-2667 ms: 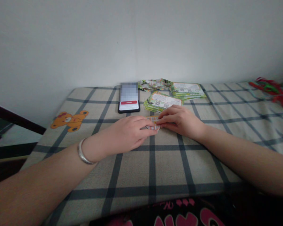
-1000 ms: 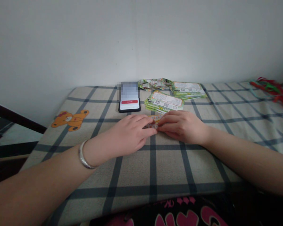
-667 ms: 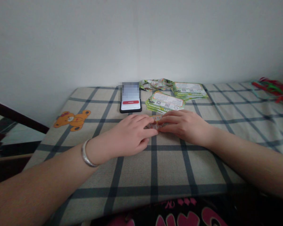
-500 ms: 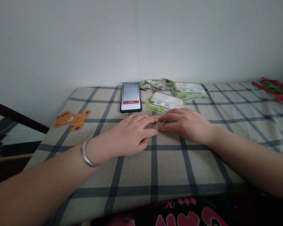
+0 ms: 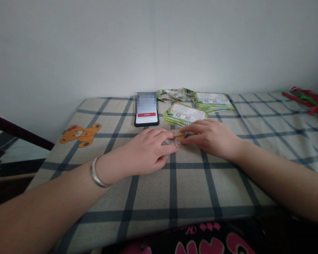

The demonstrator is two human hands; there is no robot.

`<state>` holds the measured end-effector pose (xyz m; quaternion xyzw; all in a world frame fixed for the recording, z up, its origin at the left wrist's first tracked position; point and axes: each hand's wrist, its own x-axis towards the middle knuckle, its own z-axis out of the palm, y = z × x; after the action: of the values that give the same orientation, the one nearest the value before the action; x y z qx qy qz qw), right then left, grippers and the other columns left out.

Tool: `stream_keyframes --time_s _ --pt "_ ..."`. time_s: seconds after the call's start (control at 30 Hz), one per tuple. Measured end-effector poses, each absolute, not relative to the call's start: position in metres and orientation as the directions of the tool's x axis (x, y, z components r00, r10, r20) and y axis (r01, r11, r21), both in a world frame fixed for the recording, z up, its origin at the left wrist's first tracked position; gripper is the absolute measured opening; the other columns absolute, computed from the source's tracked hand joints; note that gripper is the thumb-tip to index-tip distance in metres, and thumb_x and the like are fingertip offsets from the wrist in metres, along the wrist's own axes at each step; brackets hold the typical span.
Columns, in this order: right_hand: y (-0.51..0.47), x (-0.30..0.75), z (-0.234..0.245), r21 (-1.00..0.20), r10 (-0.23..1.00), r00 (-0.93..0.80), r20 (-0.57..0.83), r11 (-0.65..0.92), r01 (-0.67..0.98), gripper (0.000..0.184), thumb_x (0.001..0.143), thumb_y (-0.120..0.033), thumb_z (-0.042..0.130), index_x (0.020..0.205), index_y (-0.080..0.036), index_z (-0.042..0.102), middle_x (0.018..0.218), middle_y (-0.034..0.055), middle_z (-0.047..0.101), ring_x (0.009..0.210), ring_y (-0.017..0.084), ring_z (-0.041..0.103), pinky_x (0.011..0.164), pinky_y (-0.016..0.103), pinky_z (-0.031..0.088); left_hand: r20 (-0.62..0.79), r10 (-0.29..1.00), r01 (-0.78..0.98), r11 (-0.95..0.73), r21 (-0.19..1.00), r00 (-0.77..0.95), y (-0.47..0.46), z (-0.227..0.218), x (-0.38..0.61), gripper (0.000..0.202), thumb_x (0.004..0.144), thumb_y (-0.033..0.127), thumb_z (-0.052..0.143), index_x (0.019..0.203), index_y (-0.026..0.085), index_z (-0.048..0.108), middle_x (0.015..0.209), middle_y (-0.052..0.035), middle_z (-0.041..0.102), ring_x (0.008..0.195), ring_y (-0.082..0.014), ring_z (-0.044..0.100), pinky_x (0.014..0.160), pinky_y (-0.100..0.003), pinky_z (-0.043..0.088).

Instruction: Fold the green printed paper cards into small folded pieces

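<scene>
Between my two hands a small printed paper (image 5: 177, 134) lies low over the checked cloth; it shows orange and grey print, and its ends are hidden by fingers. My left hand (image 5: 146, 151), with a silver bangle (image 5: 95, 173) on the wrist, has its fingers closed around the paper's left part. My right hand (image 5: 213, 141) holds the right end between thumb and fingers. Just beyond my fingers is a stack of green-and-white printed cards (image 5: 187, 113).
A phone (image 5: 146, 120) with a lit screen stands left of the cards. Behind are a crumpled wrapper (image 5: 176, 94) and a second card stack (image 5: 213, 99). Red and green items (image 5: 311, 102) lie far right. A bear picture (image 5: 81, 135) is at left. The wall (image 5: 159, 46) borders the back.
My right fingers have shifted slightly right, so more of the paper's orange print shows. My left hand has barely moved.
</scene>
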<state>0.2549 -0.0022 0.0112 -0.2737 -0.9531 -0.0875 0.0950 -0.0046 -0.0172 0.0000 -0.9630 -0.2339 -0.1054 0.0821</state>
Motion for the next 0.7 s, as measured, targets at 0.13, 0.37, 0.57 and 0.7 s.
stream_keyframes --time_s 0.13,0.37,0.57,0.7 --pt "0.006 0.254 0.003 -0.023 0.495 -0.802 0.333 0.855 0.518 0.029 0.093 -0.016 0.049 0.112 -0.020 0.070 0.115 0.0074 0.069 0.103 0.021 0.061 0.088 0.036 0.048 0.238 0.442 0.476 -0.873 -0.108 0.865 -0.017 -0.001 -0.006 0.032 0.088 0.027 0.054 0.119 0.026 0.062 0.128 -0.0125 0.053 0.119 -0.0308 0.049 0.101 -0.050 0.042" --pt "0.013 0.250 -0.004 -0.083 0.470 -0.784 0.405 0.873 0.480 0.025 0.094 -0.018 0.050 0.104 -0.019 0.073 0.104 0.0075 0.072 0.093 0.020 0.063 0.084 0.034 0.049 0.229 0.443 0.473 -0.876 -0.093 0.867 -0.016 -0.003 -0.007 0.034 0.089 0.027 0.051 0.122 0.026 0.059 0.133 -0.0131 0.047 0.120 -0.0303 0.048 0.102 -0.050 0.040" --pt "0.018 0.253 -0.008 -0.164 0.487 -0.767 0.418 0.871 0.463 0.024 0.094 -0.017 0.051 0.103 -0.019 0.073 0.101 0.0088 0.071 0.092 0.018 0.064 0.083 0.032 0.049 0.234 0.433 0.465 -0.879 -0.103 0.871 -0.015 -0.004 -0.006 0.036 0.090 0.028 0.050 0.126 0.025 0.056 0.134 -0.0118 0.050 0.123 -0.0296 0.047 0.104 -0.049 0.039" --pt "0.020 0.253 -0.007 -0.157 0.470 -0.772 0.428 0.880 0.448 0.024 0.093 -0.015 0.052 0.102 -0.019 0.074 0.099 0.0091 0.071 0.089 0.017 0.063 0.080 0.031 0.050 0.231 0.440 0.473 -0.874 -0.110 0.868 -0.016 -0.006 -0.006 0.041 0.091 0.027 0.049 0.131 0.024 0.053 0.136 -0.0102 0.051 0.124 -0.0291 0.046 0.105 -0.049 0.039"
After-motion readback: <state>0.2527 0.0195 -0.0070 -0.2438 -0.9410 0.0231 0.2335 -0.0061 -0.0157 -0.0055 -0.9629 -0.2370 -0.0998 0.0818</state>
